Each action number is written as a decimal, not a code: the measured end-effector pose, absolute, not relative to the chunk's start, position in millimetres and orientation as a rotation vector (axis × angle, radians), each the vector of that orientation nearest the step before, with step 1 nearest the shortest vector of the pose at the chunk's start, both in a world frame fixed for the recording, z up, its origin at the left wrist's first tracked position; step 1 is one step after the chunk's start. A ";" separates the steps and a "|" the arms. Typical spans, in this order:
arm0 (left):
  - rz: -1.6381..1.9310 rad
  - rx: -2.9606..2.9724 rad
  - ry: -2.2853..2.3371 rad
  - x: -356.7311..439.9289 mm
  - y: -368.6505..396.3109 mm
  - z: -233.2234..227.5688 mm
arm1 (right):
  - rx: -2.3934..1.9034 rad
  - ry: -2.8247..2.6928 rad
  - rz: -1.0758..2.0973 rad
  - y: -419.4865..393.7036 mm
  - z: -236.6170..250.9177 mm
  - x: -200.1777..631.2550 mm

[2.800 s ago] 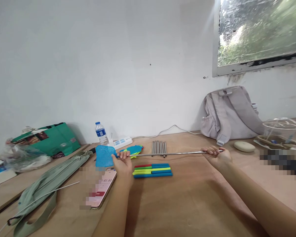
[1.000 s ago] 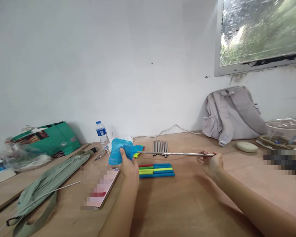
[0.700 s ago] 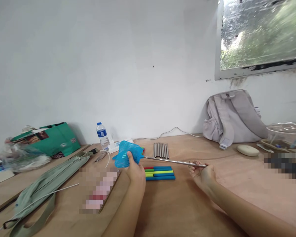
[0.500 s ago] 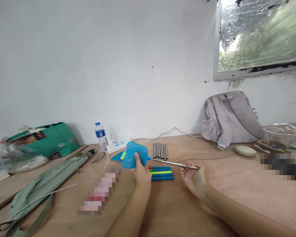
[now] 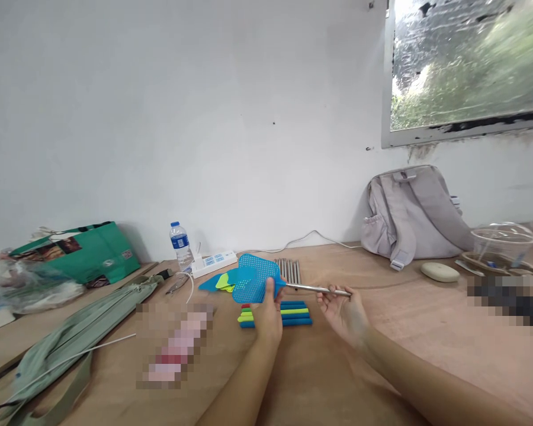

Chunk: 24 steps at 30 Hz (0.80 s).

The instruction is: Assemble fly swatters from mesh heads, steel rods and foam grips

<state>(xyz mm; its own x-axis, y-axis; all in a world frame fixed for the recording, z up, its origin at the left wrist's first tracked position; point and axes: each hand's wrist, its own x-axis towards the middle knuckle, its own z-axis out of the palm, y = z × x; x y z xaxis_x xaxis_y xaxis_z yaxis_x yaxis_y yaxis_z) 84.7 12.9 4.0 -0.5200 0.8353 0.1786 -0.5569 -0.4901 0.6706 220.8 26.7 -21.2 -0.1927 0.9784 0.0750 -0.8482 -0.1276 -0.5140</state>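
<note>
Your left hand grips the blue fly swatter head above the bench while your right hand pinches the telescopic metal rod, now collapsed far shorter than 2.8 s ago, indicating retraction is nearly complete.

A plain white plastered wall rises behind the brown wooden tabletop. At upper right, a white-framed window with streaked glass admits daylight and shows blurred green foliage.
</note>
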 end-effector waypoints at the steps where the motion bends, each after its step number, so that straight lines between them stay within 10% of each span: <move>1: 1.963 0.716 0.677 86.8 12.0 2.2 | -0.328 -0.558 1.679 27.8 -17.4 222.8; 24: 2.077 0.468 0.689 25.6 35.3 -3.8 | -0.921 -2.125 0.626 27.5 -40.1 229.6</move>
<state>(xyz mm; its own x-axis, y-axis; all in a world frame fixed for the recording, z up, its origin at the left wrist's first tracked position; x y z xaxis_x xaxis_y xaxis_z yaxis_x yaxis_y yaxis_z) 25.6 35.3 -3.8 -0.5480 0.8334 0.0720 -0.6251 -0.4652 0.6267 229.6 27.5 -40.1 -0.4807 0.7670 0.4250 0.4143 0.6258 -0.6609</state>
